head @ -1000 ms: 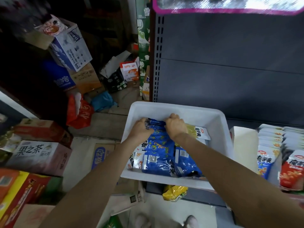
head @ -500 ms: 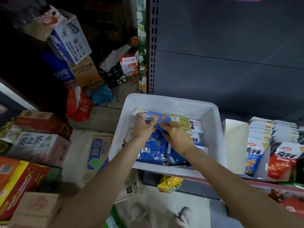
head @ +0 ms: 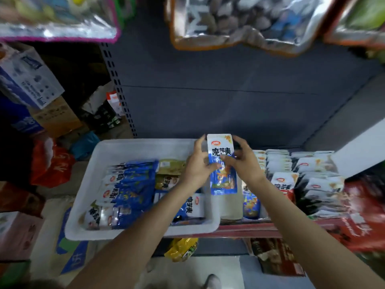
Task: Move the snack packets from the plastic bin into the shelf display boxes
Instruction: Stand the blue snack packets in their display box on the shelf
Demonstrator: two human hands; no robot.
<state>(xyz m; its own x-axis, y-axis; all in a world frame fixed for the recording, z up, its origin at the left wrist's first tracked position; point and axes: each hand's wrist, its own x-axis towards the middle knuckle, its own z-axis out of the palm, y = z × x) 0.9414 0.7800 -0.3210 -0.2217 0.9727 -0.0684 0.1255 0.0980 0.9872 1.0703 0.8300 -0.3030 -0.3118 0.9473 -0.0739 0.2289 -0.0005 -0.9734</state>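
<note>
A white plastic bin point(head: 133, 148) sits on the shelf edge, with several blue and white snack packets point(head: 131, 188) and a few yellow-green ones point(head: 169, 165) inside. Both hands hold a stack of blue and white packets point(head: 221, 163) upright above the bin's right rim. My left hand point(head: 198, 163) grips its left edge and my right hand point(head: 241, 161) grips its right edge, thumb across the front. Just right stands a display box point(head: 231, 207) with a few blue packets point(head: 251, 203). Further right, rows of white and red packets point(head: 284, 184) fill more boxes.
Large snack bags point(head: 239, 21) hang from the shelf above. The grey shelf back panel point(head: 229, 101) rises behind the bin. Cardboard cartons point(head: 31, 80) and a red bag point(head: 52, 163) crowd the floor at left. A yellow packet point(head: 182, 249) lies under the shelf.
Both hands have lifted a stack of blue packets out of the bin and carried it right, to the bin's right rim. The camera has tilted up and turned right.
</note>
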